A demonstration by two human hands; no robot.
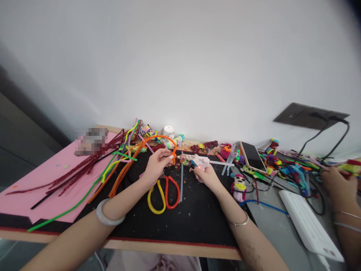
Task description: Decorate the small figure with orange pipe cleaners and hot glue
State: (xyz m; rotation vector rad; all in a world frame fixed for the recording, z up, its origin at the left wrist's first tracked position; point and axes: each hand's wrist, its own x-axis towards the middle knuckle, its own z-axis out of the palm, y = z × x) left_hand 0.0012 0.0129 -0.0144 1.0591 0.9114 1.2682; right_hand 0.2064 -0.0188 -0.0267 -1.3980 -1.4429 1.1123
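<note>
My left hand point(158, 165) is closed, its fingertips pinching an orange pipe cleaner point(159, 137) that arches up over the hand. My right hand point(207, 176) grips a pale glue gun point(201, 161), its stained tip pointing left towards my left fingertips. From the back of the gun a clear glue stick point(222, 163) sticks out to the right. Below my left hand lie scissors point(156, 212) with one yellow and one red handle; their blades are mostly hidden. Another glue stick point(181, 184) rests on the black mat point(203, 222) beside them.
Pink sheet point(81, 180) at left carries dark red pipe cleaners point(81, 165). Along the wall stand a white cup point(168, 131) and several pipe-cleaner figures. To the right are a phone point(253, 156), a doll point(239, 186), a white power strip point(308, 222) and another person's hand point(338, 186).
</note>
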